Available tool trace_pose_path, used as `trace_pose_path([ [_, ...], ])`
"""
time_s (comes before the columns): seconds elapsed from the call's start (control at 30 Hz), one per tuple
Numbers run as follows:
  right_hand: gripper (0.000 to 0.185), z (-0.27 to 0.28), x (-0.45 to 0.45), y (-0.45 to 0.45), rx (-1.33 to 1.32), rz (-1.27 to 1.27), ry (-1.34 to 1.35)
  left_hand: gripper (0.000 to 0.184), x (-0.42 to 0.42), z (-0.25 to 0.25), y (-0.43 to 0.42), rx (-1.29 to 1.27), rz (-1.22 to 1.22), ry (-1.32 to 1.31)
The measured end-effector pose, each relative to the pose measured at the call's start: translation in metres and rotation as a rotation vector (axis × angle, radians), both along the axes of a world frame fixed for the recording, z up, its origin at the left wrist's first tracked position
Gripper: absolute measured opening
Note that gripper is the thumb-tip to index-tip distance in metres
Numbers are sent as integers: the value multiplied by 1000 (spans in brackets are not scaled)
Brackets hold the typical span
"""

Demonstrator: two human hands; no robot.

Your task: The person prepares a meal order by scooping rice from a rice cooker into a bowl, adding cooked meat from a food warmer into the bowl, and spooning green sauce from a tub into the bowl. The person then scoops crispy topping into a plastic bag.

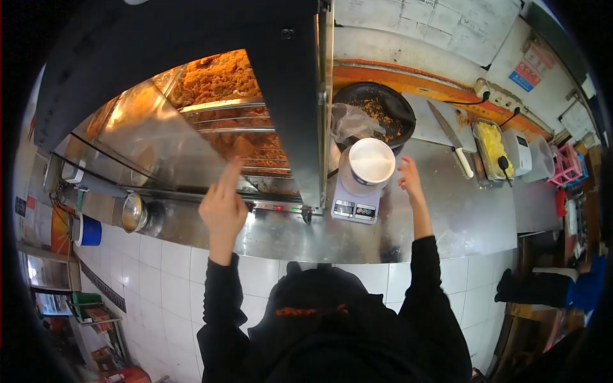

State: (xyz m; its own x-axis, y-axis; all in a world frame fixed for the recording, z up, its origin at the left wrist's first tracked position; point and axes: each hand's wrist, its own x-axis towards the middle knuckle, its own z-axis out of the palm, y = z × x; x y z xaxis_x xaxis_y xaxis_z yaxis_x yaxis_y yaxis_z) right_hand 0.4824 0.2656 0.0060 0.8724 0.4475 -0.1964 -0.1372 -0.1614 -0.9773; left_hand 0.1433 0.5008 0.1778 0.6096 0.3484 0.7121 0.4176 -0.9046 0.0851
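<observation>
My left hand [223, 207] is raised in front of the lit glass display cabinet [285, 102], its fingers stretched up toward the glass door [172, 137]. Whether the fingertips touch the glass I cannot tell. Behind the opening, heaped fried food [217, 80] fills the racks. My right hand [409, 175] hovers over the steel counter with its fingers apart and slightly bent, holding nothing. Just left of it a white tub [372, 162] stands on a kitchen scale [355, 203]; a small gap separates hand and tub.
Behind the tub are a black pan [397, 105] with crumbs and a clear plastic bag [354, 121]. A knife [452, 135] lies by a cutting board [424, 121]. Further right is a container of yellow food [490, 150]. A metal bowl [134, 212] sits at left.
</observation>
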Motion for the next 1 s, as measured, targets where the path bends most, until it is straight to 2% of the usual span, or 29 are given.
trace_pose_path([
  [0.03,47,-20,-4,-10,30,-86,-83,63,-4,0,6,-27,-17,-79],
  [0.07,48,-55,-10,-18,62,-171,-167,56,-10,-2,10,-204,-16,-126],
  [0.1,55,-88,-23,-19,-53,-125,-301,56,-13,0,15,-204,-15,-126],
  [0.13,61,-110,-40,-20,-169,-78,-434,54,-17,3,19,-357,20,-197],
  [0.17,70,-113,-61,-19,-295,-17,-478,51,-23,5,25,-510,57,-264],
  [0.2,79,-110,-79,-14,-420,46,-525,49,-26,5,37,-497,15,-336],
  [0.23,79,-95,-95,-7,-418,51,-524,49,-29,6,44,-496,20,-336],
  [0.3,91,-57,-117,7,-702,-33,-502,50,-36,8,56,-439,142,-379],
  [0.33,94,-59,-116,8,-659,-20,-424,50,-41,7,64,-460,149,-420],
  [0.37,94,-60,-116,7,-638,4,-432,50,-45,8,72,-439,173,-427],
  [0.43,96,-63,-116,6,-514,-20,-455,50,-59,11,92,-542,406,-313],
  [0.5,95,-63,-117,8,-443,-25,-425,46,-72,5,121,-450,412,-348],
  [0.57,92,-65,-118,10,-479,-33,-489,41,-77,25,125,-622,530,-316],
  [0.6,92,-64,-121,11,-460,-14,-500,40,-85,21,139,-493,483,-336],
  [0.63,88,-63,-123,11,-507,-35,-565,39,-88,20,150,-366,431,-351],
  [0.67,83,-63,-126,8,-559,-60,-631,33,-93,18,160,-361,438,-361],
  [0.73,63,-61,-132,0,-441,-99,-553,29,-92,21,165,-417,421,-388],
  [0.8,42,-37,-144,-11,-600,70,-590,19,-91,21,172,-568,329,-440],
  [0.87,34,26,-166,-9,-671,811,-248,16,-91,20,175,-718,267,-465],
  [0.93,34,68,-208,15,-107,1382,-248,16,-93,25,168,-772,270,-442],
  [1.0,31,135,-255,70,143,1451,-296,16,-98,25,154,-933,156,-531],
])
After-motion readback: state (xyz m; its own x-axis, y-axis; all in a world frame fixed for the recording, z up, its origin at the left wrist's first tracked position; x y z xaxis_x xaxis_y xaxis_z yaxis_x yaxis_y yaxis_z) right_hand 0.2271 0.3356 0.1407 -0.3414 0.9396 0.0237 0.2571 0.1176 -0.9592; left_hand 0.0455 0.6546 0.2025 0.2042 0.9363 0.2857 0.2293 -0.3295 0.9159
